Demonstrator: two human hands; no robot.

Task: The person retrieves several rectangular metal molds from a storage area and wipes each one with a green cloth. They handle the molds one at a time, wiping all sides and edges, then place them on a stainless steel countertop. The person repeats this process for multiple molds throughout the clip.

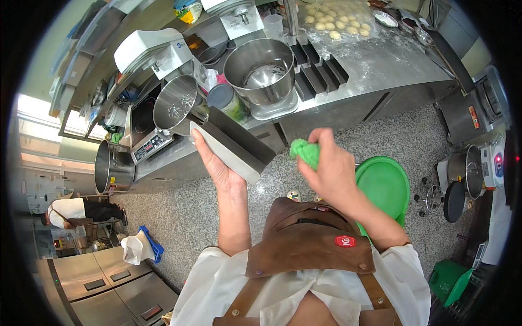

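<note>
My left hand (220, 169) holds a long metal loaf tin (234, 150) tilted, its dark hollow turned up towards the right. The thumb lies along the tin's pale outer side. To the right and apart from the tin, my right hand (332, 169) grips a bunched green cloth (306, 153) between thumb and fingers. More dark loaf tins (320, 75) stand side by side on the steel counter (387, 69). Left of them, a large steel mixing bowl (261, 73) sits on a scale (275, 108). Whether the cloth is wet cannot be told.
Dough balls (338, 20) lie on a sheet at the back. A second steel bowl (177, 104) holds a whisk, near a lidded tub (226, 102). A green round stool or bin (383, 185) stands close on my right. Another person (67, 212) works far left.
</note>
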